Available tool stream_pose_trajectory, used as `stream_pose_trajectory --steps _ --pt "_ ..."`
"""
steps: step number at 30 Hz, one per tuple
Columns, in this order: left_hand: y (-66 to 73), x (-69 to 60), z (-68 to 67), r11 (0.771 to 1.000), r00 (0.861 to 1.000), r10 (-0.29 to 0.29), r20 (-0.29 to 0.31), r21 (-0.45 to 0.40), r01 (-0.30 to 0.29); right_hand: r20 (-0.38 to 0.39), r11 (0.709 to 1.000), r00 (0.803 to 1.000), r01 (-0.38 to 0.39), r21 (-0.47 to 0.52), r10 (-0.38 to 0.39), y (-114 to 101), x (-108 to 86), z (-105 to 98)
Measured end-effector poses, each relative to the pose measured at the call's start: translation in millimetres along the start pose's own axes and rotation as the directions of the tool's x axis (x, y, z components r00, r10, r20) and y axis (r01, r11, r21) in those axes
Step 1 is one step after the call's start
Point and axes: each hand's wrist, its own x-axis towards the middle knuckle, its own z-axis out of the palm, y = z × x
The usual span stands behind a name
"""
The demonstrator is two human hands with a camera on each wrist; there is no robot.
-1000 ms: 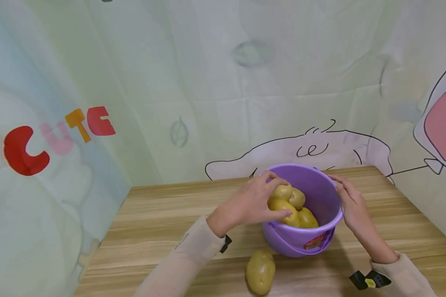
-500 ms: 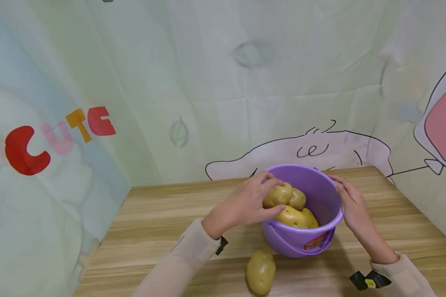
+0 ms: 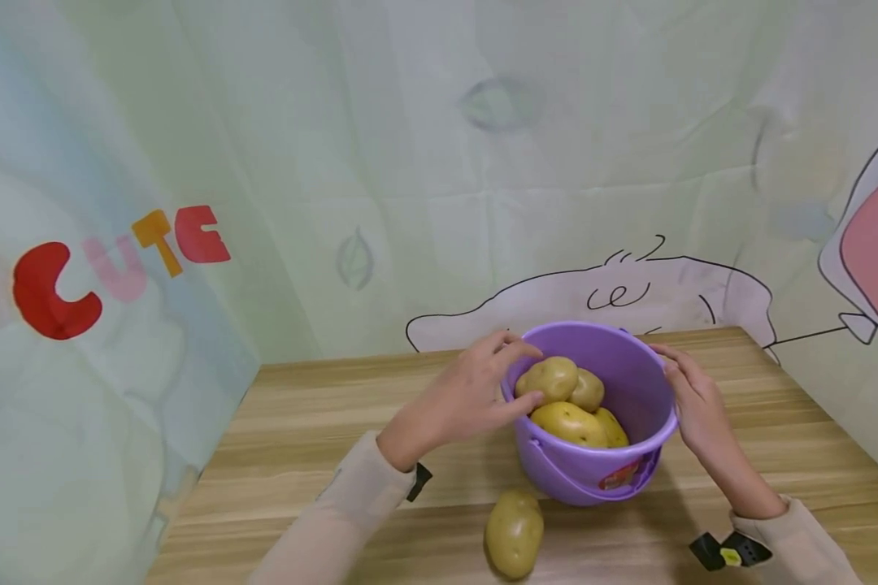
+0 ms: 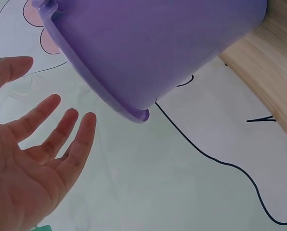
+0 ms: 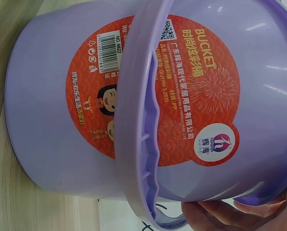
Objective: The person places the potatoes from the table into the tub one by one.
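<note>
A purple bucket (image 3: 556,475) stands upright on the wooden table, its handle folded down over the front. Inside it lie several potatoes (image 3: 569,424). One more potato (image 3: 515,535) rests on the table in front of the bucket. My left hand (image 3: 457,396) hovers at the bucket's left rim with fingers spread and nothing held; the left wrist view shows this hand (image 4: 35,163) apart from the bucket wall. At the right rim my right hand (image 3: 702,406) holds the bucket. Its fingers (image 5: 220,214) show low in the right wrist view, partly hidden.
The wood-grain table (image 3: 322,422) reaches to a printed cloth backdrop (image 3: 380,179) behind and at both sides. A red label (image 5: 182,91) is stuck on the bucket's outside, partly covered by the handle (image 5: 138,115).
My left hand has let go of a potato in the bucket and drawn back to the left, over the rim. The right hand and the bucket have stayed in place.
</note>
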Motion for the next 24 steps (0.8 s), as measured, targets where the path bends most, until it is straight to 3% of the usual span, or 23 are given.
stream_pose_trajectory --steps 12,24 --pt "-10.7 -16.7 -7.7 0.998 0.999 0.008 -0.051 -0.055 -0.011 0.002 1.0 1.0 0.003 -0.002 -0.003 -1.6 -1.3 0.9" --pt "-19.1 -38.0 -9.3 0.993 0.997 -0.055 -0.057 -0.112 0.049 -0.004 1.0 1.0 0.005 0.009 -0.005 -0.9 -1.1 1.6"
